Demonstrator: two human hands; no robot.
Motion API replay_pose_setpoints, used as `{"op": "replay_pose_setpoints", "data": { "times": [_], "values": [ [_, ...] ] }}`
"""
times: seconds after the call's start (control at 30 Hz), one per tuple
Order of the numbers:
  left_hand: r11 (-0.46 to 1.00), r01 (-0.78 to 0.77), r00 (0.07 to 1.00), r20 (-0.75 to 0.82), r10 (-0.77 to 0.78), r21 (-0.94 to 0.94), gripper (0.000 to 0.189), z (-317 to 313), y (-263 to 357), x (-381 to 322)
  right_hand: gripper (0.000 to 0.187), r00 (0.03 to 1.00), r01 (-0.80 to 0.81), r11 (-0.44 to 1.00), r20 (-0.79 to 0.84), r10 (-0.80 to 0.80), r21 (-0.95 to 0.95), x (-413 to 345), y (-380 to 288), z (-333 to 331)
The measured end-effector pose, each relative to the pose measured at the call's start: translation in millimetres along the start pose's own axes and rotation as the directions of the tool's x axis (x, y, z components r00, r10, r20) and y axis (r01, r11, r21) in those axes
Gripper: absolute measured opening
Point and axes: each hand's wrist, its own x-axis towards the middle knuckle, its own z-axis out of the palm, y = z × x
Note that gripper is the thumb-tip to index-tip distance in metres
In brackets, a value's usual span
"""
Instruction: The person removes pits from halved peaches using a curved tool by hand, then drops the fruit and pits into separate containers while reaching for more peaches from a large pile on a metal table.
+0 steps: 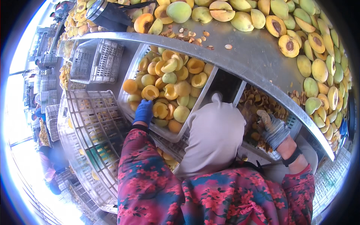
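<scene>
My left hand [144,112] wears a blue glove and reaches over the near left side of a white plastic crate [184,128]. Its fingertips meet the lower edge of a pitted yellow stone-fruit half [150,92]; whether they grip it cannot be seen. More pitted halves [181,73] fill this crate. On the right, my right hand [271,128], in a soiled grey knit glove, hovers over a second crate heaped with brown fruit stones and scraps [253,98]. Its thumb points up and the other fingers are curled. What lies inside them is hidden in shadow.
A metal table [247,45] with a raised curved rim holds many cut fruits [312,50], loose kernels [194,36] and a dark tumbler [108,15]. Stacked crates [92,135] stand at left, empty-looking ones [95,62] beyond. Other people are far left. A light cloth-covered form [216,135] lies between my arms.
</scene>
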Motion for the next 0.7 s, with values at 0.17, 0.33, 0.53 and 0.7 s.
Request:
{"op": "replay_pose_setpoints", "data": {
  "times": [0.17, 0.33, 0.53, 0.7],
  "values": [
    [1.0, -0.016, 0.999, -0.044, 0.016, 0.0, 0.02, 21.7, -9.3, -11.4, 0.053, 1.0, -0.005, 1.0, 0.014, 0.005, -0.004, 0.4, 1.0, -0.5],
    [0.997, 0.025, 0.999, 0.039, -0.028, 0.069, 0.014, 2.9, -5.5, -8.9, 0.055, 0.999, 0.034, 0.999, 0.035, -0.034, -0.011, -4.9, 5.0, 4.8],
    [0.997, 0.025, 0.778, -0.625, -0.067, -0.075, 0.035, -70.5, -27.5, 34.6, 0.054, 0.998, -0.05, 0.994, 0.041, 0.046, 0.099, 0.8, 3.1, 5.8],
    [0.92, 0.292, 0.826, -0.416, -0.38, -0.261, 0.058, -19.1, -86.3, 68.3, 0.05, 1.0, -0.03, 0.995, 0.003, 0.03, 0.096, -1.5, 3.3, 14.7]
  ]
}}
